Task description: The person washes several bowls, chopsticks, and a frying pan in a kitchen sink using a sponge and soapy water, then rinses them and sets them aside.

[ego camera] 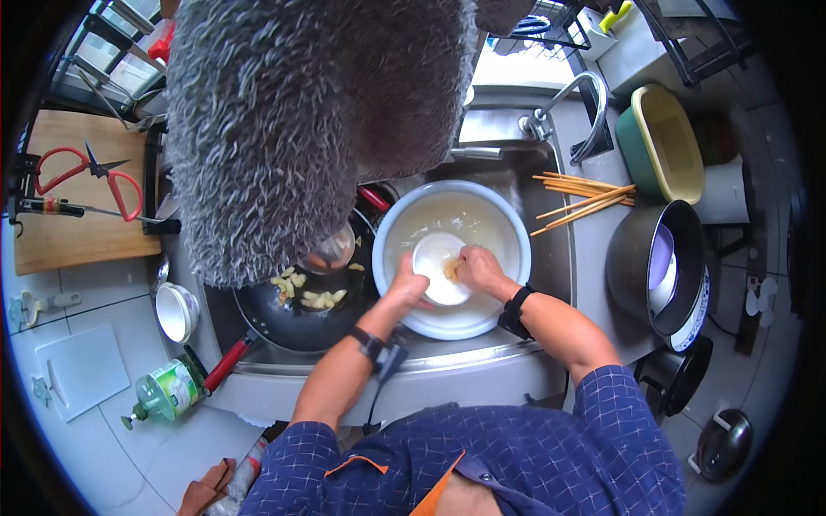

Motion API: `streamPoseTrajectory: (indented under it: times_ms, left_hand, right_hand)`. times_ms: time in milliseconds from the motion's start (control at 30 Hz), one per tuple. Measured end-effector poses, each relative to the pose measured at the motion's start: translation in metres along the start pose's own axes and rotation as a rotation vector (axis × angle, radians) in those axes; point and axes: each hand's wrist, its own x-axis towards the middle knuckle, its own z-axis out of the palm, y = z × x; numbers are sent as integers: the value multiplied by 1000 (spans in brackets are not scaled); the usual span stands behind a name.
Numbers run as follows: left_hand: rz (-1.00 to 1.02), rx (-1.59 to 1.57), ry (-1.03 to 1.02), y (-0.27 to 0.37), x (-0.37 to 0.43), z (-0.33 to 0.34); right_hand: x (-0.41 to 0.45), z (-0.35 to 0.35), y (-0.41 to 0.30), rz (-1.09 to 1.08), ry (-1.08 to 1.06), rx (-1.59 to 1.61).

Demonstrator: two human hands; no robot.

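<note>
My left hand grips the rim of a white bowl on its left side. The bowl is tilted inside a pale blue basin that holds cloudy water. Pressed into the bowl, my right hand has its fingers closed on a tan scrubber, which is partly hidden by them. The basin stands in a stainless steel sink. Left of it, also in the sink, sits a black wok with a red handle and pale food scraps in it.
Grey shaggy fabric blocks much of the upper view. Chopsticks lie across the sink's right edge, below a faucet. Right stand a green tub and a dark pot. Left are stacked bowls and a green bottle.
</note>
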Motion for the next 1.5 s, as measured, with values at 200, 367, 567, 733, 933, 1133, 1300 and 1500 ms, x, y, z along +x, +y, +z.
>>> streamPoseTrajectory:
  times_ms: [200,367,567,733,933,1133,1300,1500]
  left_hand:
    - [81,-205,334,-1,-16,26]
    - [46,-180,180,-8,1,5]
    - [739,1210,266,18,-52,28]
    - [508,1268,10,33,-57,24]
    - [389,635,-21,5,-43,6]
    - [149,-112,-126,-5,-52,-14]
    - [168,-51,-148,9,-51,-14]
    - [222,-140,-129,23,-63,-4]
  right_hand:
    - [9,-29,-33,315,-293,68]
    - [11,-20,-19,27,-114,-37]
    - [42,-54,-36,307,-514,-134]
    - [63,-69,-61,503,-804,-101]
    - [55,-29,-23,540,-48,355]
    - [53,-35,-39,835,-245,963]
    - [5,-48,-84,-127,-6,482]
    - [20,-33,-99,-373,315,295]
